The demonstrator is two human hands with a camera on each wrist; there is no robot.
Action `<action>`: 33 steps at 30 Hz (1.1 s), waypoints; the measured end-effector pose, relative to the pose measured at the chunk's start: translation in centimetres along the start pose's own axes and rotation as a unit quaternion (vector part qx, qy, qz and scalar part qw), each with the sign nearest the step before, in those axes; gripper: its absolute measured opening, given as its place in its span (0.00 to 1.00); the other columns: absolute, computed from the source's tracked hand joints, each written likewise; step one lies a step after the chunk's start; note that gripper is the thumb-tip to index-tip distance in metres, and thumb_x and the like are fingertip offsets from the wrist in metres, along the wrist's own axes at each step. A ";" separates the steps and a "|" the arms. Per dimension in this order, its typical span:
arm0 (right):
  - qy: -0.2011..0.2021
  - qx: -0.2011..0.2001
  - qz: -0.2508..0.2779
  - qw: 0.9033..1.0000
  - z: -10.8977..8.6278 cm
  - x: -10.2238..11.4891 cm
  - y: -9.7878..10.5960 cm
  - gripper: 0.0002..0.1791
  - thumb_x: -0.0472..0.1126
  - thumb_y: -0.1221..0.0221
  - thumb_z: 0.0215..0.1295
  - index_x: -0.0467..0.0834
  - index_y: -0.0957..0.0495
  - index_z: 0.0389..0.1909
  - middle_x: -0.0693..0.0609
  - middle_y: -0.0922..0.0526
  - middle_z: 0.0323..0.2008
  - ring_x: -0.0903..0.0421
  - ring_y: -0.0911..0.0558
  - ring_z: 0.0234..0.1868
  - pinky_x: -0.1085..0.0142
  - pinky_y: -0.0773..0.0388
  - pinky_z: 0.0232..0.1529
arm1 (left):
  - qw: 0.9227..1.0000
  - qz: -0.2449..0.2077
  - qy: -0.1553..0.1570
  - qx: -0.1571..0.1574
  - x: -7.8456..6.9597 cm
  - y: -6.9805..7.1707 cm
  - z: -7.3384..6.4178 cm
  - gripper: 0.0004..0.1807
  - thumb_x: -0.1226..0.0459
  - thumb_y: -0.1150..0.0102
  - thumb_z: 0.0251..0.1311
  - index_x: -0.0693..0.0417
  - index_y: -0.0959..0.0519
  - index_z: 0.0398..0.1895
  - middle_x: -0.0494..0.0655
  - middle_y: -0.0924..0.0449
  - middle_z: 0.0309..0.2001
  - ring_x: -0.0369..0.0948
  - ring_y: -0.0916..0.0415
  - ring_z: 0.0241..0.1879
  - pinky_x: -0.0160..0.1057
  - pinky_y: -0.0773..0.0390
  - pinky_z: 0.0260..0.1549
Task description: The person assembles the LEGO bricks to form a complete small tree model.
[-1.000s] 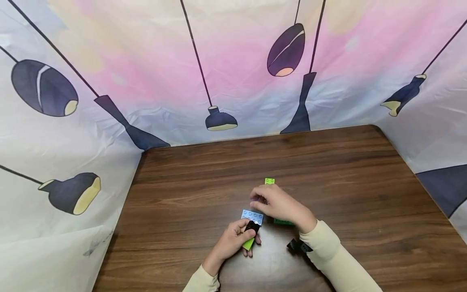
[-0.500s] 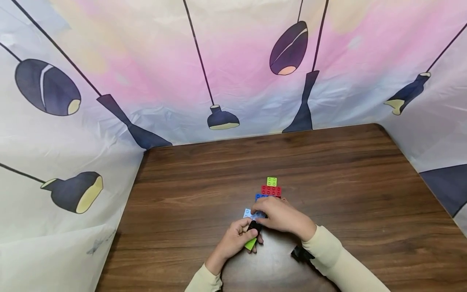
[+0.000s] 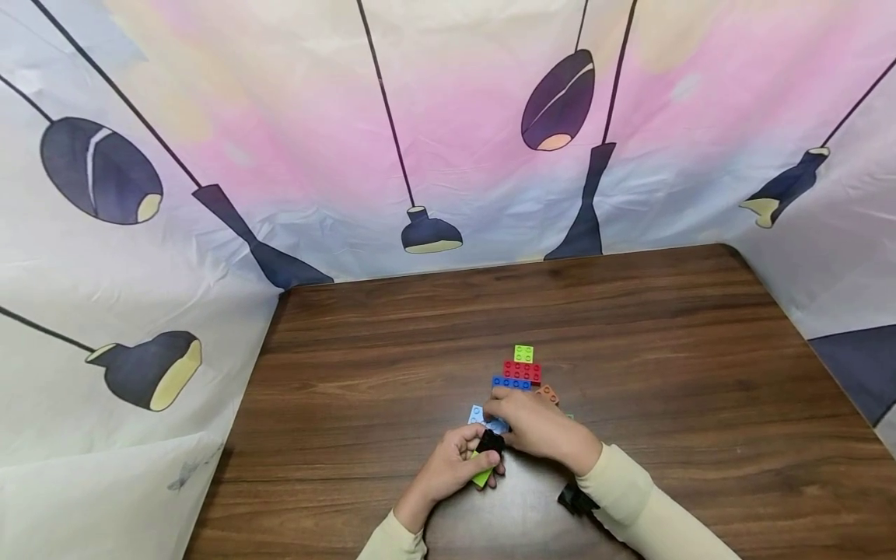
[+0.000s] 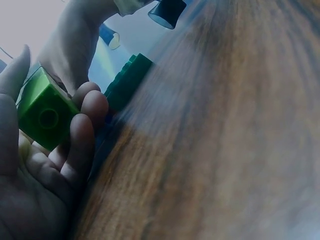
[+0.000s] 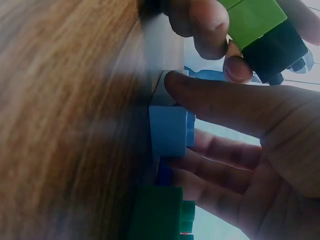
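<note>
My left hand [image 3: 448, 467] holds a lime green toy brick [image 4: 48, 112] with a black brick [image 3: 491, 442] joined to its end, lifted off the table. The lime brick's plain end shows in the left wrist view. Just to the right, my right hand [image 3: 549, 428] pinches a light blue brick [image 5: 167, 130] low at the tabletop. Its thumb lies on the near side, the other fingers behind. In the head view, that hand hides part of the light blue brick [image 3: 476, 414]. Close by, a dark green brick [image 5: 156, 212] stands mostly hidden by the hand from above.
Beyond the right hand, a blue brick [image 3: 511, 383], a red brick [image 3: 521, 369] and a lime brick [image 3: 523, 354] stand in a row. An orange brick [image 3: 549, 394] sits beside them. A black object [image 3: 575, 500] shows by the right sleeve. Printed cloth surrounds the wooden table [image 3: 392, 327].
My right hand has come down and nearer, from above the row onto the light blue brick, uncovering the red, blue and orange bricks. The left hand keeps its hold.
</note>
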State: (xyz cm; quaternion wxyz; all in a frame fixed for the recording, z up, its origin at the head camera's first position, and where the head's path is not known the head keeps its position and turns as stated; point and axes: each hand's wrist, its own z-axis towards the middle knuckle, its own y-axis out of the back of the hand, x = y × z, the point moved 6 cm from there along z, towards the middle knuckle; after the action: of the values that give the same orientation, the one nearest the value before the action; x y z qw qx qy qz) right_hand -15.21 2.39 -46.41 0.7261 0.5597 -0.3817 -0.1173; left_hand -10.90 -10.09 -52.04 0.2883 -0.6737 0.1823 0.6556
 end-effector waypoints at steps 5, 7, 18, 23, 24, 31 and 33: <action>-0.004 0.006 0.011 1.000 -0.1 -0.3 0.2 0.18 0.36 0.24 0.61 0.41 0.15 0.51 0.50 0.15 0.41 0.59 0.18 0.39 0.64 0.18 0.37 | 0.999 0.041 -0.005 -0.002 -0.1 0.2 0.1 0.19 0.61 0.41 0.78 0.76 0.24 0.47 0.80 0.20 0.35 0.33 0.20 0.24 0.29 0.20 0.23; -0.007 0.003 0.028 1.000 -0.1 -0.6 0.5 0.17 0.35 0.26 0.62 0.40 0.15 0.51 0.50 0.15 0.42 0.59 0.18 0.39 0.63 0.18 0.38 | 0.999 0.050 -0.012 -0.003 -0.2 0.3 0.3 0.18 0.61 0.41 0.78 0.75 0.24 0.47 0.78 0.19 0.35 0.33 0.21 0.23 0.29 0.21 0.21; -0.003 -0.019 0.185 0.982 -0.1 -2.3 1.4 0.09 0.33 0.32 0.64 0.42 0.18 0.43 0.55 0.16 0.35 0.66 0.23 0.32 0.70 0.22 0.33 | 0.996 0.080 -0.034 -0.025 -0.1 0.6 0.3 0.16 0.62 0.42 0.78 0.73 0.24 0.47 0.74 0.24 0.30 0.33 0.27 0.23 0.29 0.25 0.22; -0.014 -0.028 0.230 0.973 0.0 -2.7 1.9 0.09 0.35 0.33 0.67 0.40 0.17 0.47 0.51 0.13 0.41 0.63 0.15 0.39 0.67 0.16 0.41 | 0.996 0.072 -0.031 -0.032 -0.2 0.7 0.1 0.14 0.68 0.50 0.76 0.77 0.27 0.50 0.79 0.28 0.30 0.30 0.31 0.21 0.27 0.31 0.17; -0.018 -0.030 0.239 0.970 0.0 -2.9 2.0 0.09 0.35 0.33 0.68 0.39 0.17 0.47 0.51 0.13 0.41 0.62 0.15 0.39 0.67 0.16 0.41 | 0.996 0.071 -0.028 -0.034 -0.2 0.8 0.2 0.14 0.68 0.51 0.76 0.77 0.27 0.50 0.79 0.28 0.30 0.30 0.32 0.20 0.27 0.32 0.16; -0.028 -0.029 0.315 0.948 -0.1 -3.2 2.4 0.09 0.36 0.33 0.70 0.38 0.17 0.48 0.52 0.13 0.41 0.61 0.14 0.39 0.66 0.14 0.42 | 0.996 0.070 0.018 -0.049 0.0 0.8 0.3 0.17 0.65 0.52 0.79 0.77 0.28 0.53 0.69 0.22 0.31 0.29 0.35 0.17 0.26 0.36 0.14; -0.023 -0.026 0.336 0.941 -0.1 -3.1 2.4 0.09 0.36 0.33 0.70 0.38 0.17 0.48 0.51 0.13 0.41 0.60 0.13 0.40 0.65 0.13 0.42 | 0.996 0.069 0.027 -0.050 0.1 0.8 0.2 0.17 0.65 0.52 0.80 0.76 0.29 0.54 0.71 0.22 0.31 0.29 0.35 0.17 0.26 0.36 0.14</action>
State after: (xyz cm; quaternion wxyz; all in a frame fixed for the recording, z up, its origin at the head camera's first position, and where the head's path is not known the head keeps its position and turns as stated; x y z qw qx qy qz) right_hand -17.85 5.13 -45.52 0.7287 0.3772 -0.5608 0.1109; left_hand -11.59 -10.56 -52.27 0.2028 -0.6905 0.2029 0.6640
